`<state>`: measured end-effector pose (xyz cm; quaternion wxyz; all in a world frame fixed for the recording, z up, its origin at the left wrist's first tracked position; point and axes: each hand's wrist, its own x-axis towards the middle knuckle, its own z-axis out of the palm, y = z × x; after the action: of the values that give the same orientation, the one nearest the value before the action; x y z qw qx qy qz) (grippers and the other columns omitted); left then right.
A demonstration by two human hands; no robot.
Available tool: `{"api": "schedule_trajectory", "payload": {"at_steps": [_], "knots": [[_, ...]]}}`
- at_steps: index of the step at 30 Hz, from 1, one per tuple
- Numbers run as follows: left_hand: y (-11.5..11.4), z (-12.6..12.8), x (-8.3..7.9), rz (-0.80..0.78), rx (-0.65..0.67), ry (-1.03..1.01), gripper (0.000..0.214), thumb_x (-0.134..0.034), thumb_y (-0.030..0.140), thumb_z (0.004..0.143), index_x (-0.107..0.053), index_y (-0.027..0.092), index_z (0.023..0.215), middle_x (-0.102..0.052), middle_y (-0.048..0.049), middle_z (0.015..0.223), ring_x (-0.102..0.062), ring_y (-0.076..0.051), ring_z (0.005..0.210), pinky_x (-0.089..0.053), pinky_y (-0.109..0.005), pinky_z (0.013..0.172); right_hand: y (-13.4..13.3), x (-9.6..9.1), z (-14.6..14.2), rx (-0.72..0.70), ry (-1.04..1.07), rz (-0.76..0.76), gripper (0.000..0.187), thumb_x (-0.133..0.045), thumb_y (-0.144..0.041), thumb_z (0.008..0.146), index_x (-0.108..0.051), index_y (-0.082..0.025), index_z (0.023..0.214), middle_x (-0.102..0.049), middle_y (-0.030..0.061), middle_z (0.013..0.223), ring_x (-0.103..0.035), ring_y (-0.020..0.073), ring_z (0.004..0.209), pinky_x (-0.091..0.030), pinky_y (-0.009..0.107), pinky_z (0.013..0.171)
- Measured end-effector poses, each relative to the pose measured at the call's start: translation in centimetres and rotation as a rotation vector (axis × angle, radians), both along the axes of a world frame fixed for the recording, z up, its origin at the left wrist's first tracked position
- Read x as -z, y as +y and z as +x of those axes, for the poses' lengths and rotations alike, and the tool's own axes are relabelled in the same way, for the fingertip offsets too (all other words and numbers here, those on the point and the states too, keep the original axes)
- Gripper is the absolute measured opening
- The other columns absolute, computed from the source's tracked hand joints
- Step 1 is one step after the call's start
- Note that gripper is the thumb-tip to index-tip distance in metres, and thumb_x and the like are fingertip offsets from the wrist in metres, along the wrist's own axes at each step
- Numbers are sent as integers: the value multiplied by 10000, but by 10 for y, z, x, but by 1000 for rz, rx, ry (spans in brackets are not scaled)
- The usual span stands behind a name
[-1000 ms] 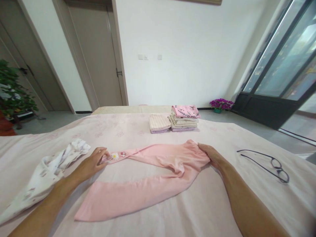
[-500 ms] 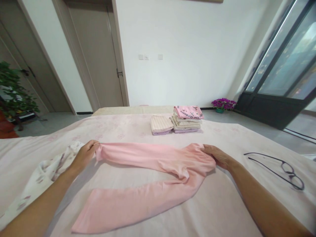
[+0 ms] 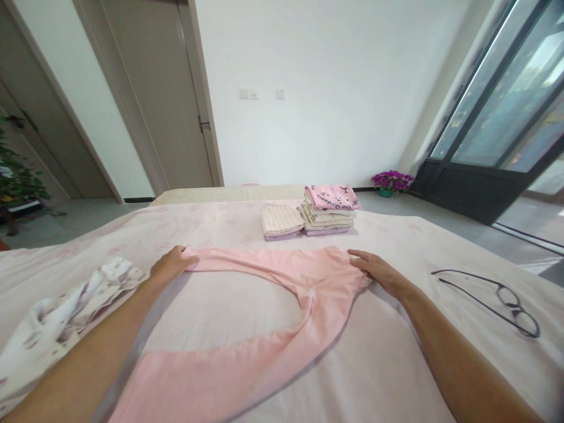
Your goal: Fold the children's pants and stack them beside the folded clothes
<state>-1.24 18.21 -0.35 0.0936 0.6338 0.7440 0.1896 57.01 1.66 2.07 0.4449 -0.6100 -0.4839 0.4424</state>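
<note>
Pale pink pants (image 3: pixel 247 367) lie spread on the bedsheet, waist to the right and both legs bending left. My left hand (image 3: pixel 171 262) pinches the end of the far leg. At the waist, my right hand (image 3: pixel 381 273) rests with its fingers stretched out and slightly apart on the fabric; its thumb cannot be made out. The near leg runs out of view at the bottom edge. Beyond my left forearm lies a crumpled white printed garment (image 3: pixel 57 317).
Folded striped cloth (image 3: pixel 282 218) sits beside a folded clothes stack (image 3: pixel 330 220) topped with pink printed fabric. Black-framed glasses (image 3: pixel 511 296) lie open at the right. Past the bed (image 3: pixel 396 247) stand purple flowers (image 3: pixel 392 181), a door (image 3: pixel 154 88) and a leafy plant (image 3: pixel 20 173).
The pants have come down flatter and nearer the bed, their near leg shifting toward me. My right hand's fingers have spread from a closer grip. The view has turned slightly right.
</note>
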Motion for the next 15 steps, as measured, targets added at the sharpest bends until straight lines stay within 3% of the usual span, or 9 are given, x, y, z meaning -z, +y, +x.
{"api": "schedule_trajectory", "payload": {"at_steps": [5, 9, 12, 15], "knots": [[-6, -8, 2, 34, -44, -11, 470, -474, 412, 815, -638, 160, 1176, -707, -161, 1127, -657, -330, 1041, -478, -358, 802, 2, 7, -6, 87, 77, 148, 668, -771, -471, 747, -568, -216, 1330, -735, 87, 1096, -689, 252, 995, -558, 340, 876], [-14, -14, 0, 19, -50, 2, 548, -473, 475, 825, -587, 141, 1245, -699, -177, 1120, -646, -362, 1049, -481, -405, 825, 8, 18, -10, 267, 72, 113, 691, -781, -418, 741, -546, -177, 1344, -735, 109, 1038, -690, 256, 952, -571, 333, 828], [-30, -11, -9, 127, 8, 18, 594, -505, 530, 803, -564, 138, 1246, -672, -167, 1148, -643, -323, 1031, -486, -383, 830, 5, 16, -7, 234, 122, 58, 647, -744, -414, 776, -555, -163, 1342, -724, 123, 1110, -687, 252, 985, -564, 334, 863], [-70, -1, -23, 177, 218, -99, 476, -499, 592, 806, -630, 186, 1017, -678, -79, 998, -644, -237, 892, -484, -308, 777, -6, 8, 2, 111, 197, -13, 652, -749, -390, 765, -554, -203, 1357, -710, 100, 1172, -685, 247, 1023, -572, 341, 873]]}}
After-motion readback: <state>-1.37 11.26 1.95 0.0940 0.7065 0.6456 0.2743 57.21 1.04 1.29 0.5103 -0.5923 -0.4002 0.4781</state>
